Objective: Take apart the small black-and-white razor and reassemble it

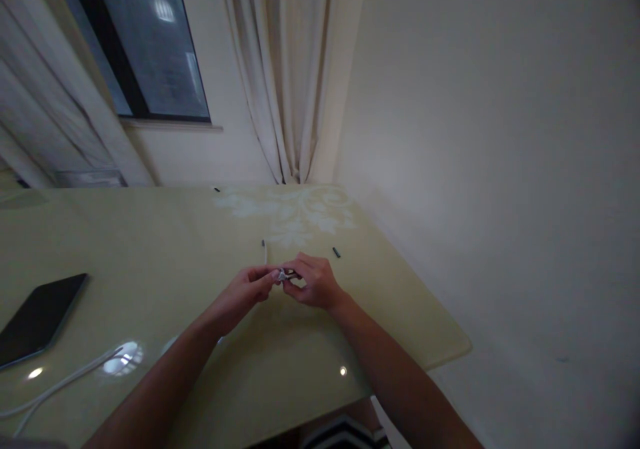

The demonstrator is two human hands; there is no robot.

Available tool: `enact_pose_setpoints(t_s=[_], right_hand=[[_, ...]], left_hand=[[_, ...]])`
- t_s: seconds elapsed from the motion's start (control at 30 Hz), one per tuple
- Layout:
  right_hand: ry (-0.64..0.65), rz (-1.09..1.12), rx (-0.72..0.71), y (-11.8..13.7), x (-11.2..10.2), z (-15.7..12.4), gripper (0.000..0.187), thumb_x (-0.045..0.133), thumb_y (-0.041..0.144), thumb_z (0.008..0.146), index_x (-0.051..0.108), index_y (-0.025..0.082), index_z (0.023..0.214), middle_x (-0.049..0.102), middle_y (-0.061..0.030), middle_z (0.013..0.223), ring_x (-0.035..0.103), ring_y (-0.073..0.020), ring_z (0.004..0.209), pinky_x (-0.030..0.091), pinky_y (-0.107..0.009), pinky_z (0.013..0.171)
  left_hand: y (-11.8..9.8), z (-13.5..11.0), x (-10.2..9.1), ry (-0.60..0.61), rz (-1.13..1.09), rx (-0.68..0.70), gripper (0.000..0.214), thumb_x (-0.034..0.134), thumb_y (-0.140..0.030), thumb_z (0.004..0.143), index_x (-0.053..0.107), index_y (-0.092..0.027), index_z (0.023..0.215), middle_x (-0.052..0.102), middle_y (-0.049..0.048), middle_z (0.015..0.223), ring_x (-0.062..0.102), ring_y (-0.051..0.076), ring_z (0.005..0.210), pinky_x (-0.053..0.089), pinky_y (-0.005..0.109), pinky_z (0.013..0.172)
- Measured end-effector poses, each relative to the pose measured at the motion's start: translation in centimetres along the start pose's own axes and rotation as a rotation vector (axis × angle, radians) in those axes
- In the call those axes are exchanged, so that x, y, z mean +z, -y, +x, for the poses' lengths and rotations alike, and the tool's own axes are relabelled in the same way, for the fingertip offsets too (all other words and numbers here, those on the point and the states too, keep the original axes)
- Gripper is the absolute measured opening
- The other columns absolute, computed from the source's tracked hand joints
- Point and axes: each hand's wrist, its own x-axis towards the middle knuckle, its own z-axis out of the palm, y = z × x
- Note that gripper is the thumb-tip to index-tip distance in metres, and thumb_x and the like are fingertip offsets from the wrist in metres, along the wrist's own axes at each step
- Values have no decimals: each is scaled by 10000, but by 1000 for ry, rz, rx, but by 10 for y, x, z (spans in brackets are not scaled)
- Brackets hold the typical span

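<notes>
My left hand (256, 282) and my right hand (311, 280) meet above the table, fingers pinched from both sides on a small whitish bundle (282, 276) that looks like folded white cable. Fingers cover much of it, so its exact shape is hard to make out. Just beyond my left fingertips, a thin white cable (265, 254) with a dark tip points away from me; where it joins the bundle is hidden. To the right of that, a short dark stick-like piece (337, 252) lies near my right hand, apart from it.
The glossy pale-green table (150, 236) has a white leaf pattern at its far end. A dark tablet (43, 319) lies at the left, with another white cable (65, 384) in front. A small dark piece (217, 189) sits by the far edge. A wall (475, 169) borders the right.
</notes>
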Motion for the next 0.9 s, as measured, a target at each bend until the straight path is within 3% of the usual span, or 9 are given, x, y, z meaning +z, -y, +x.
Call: enact_pose_setpoints(t_s=[0.27, 0.4, 0.5, 0.67, 0.9], right_hand=[[11, -17, -24, 0, -1, -1, 194, 669, 261, 863, 745, 218, 1037, 702, -67, 846, 607, -185, 728, 447, -290, 696], [-3, 100, 53, 4, -2, 1, 211, 679, 282, 860, 718, 217, 1057, 679, -53, 846, 591, -175, 723, 452, -285, 698], [-36, 267, 169, 7, -2, 1, 277, 649, 355, 913, 648, 209, 1148, 650, -35, 863, 572, -158, 705, 450, -271, 677], [-57, 471, 330, 8, 1, 2, 260, 624, 432, 958, 604, 207, 1086, 576, 3, 804, 511, -137, 668, 413, -256, 644], [-2, 607, 364, 9, -1, 7, 343, 540, 515, 991, 654, 194, 948, 509, 19, 689, 451, -143, 643, 359, -268, 621]], left_hand=[[3, 0, -2, 34, -90, -28, 454, 854, -512, 751, 798, -165, 1039, 650, 30, 793, 430, 87, 612, 329, 215, 567], [5, 1, -5, 28, -102, 5, 419, 863, -459, 756, 789, -187, 1067, 716, 67, 934, 547, 118, 713, 410, 221, 631], [4, 1, -7, -54, -117, 94, 474, 879, -444, 739, 763, -222, 1141, 725, 70, 1027, 621, 164, 856, 473, 259, 737], [0, 3, -7, -213, -18, 241, 508, 909, -391, 698, 760, -232, 1157, 678, 10, 871, 587, 134, 781, 480, 262, 765], [-1, 2, -5, -175, -4, 269, 495, 898, -359, 708, 759, -240, 1168, 659, -2, 799, 575, 138, 753, 475, 260, 728]])
